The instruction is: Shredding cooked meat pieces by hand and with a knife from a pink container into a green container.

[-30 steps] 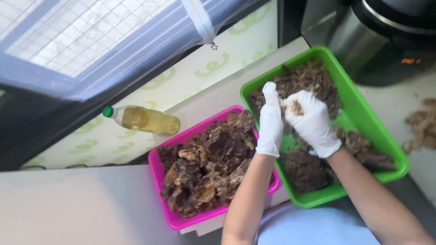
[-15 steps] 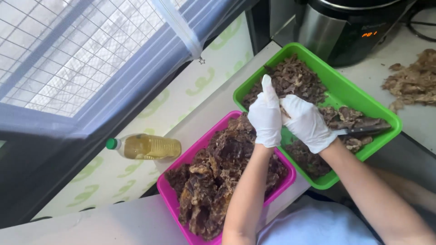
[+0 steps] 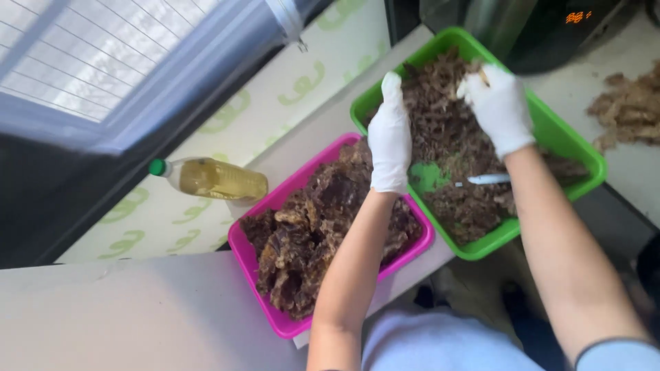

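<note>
Reaching into the green tray [image 3: 550, 130], the gloved right hand [image 3: 498, 103] pinches dried brown shreds [image 3: 440, 124]. The left hand [image 3: 390, 134] lies flat, fingers loose and empty. The shreds look light and crumbly, best gathered in small clumps.

Bottle [image 3: 218, 179] left of 2 side-by-side trays [image 3: 256, 255], dried pieces [image 3: 323, 227] in both

The pale grey desk [image 3: 124, 323] carries a pink tray [image 3: 242, 249] of dark brown pieces at its near edge, a green tray [image 3: 550, 130] just beside it toward the right — and a bottle of yellow oil [image 3: 213, 180] lying along the far edge — plus a loose brown heap [image 3: 629, 110] at the right edge.
</note>
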